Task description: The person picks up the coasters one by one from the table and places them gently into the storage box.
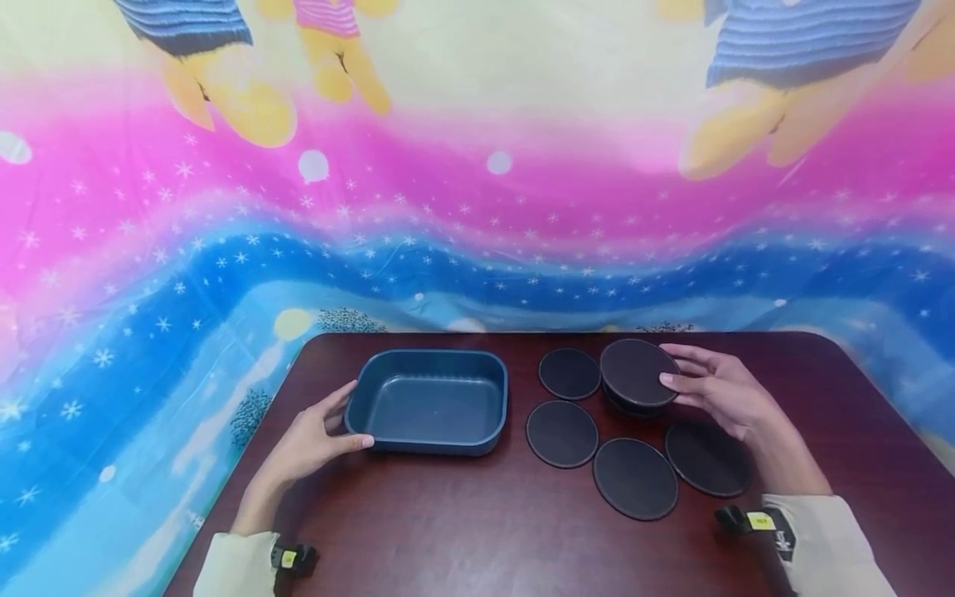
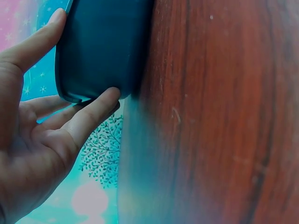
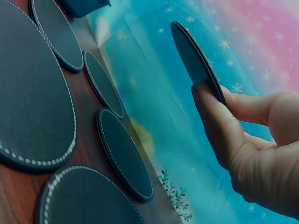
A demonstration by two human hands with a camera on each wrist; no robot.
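My right hand pinches a round black coaster by its right edge, thumb on top and fingers beneath. In the right wrist view this held coaster is clear of the table, with another coaster lying below. My left hand holds the left end of a dark teal, rounded rectangular tub. Its thumb is at the near corner and its fingers are along the end wall. Seen from the left wrist, the tub's wall sits between thumb and fingers, close to the tabletop. Nothing lies inside the tub.
Several stitched black coasters lie flat right of the tub, among them a back-left coaster, a front coaster and one coaster beneath my right forearm. The dark red wooden table ends at a patterned cloth backdrop.
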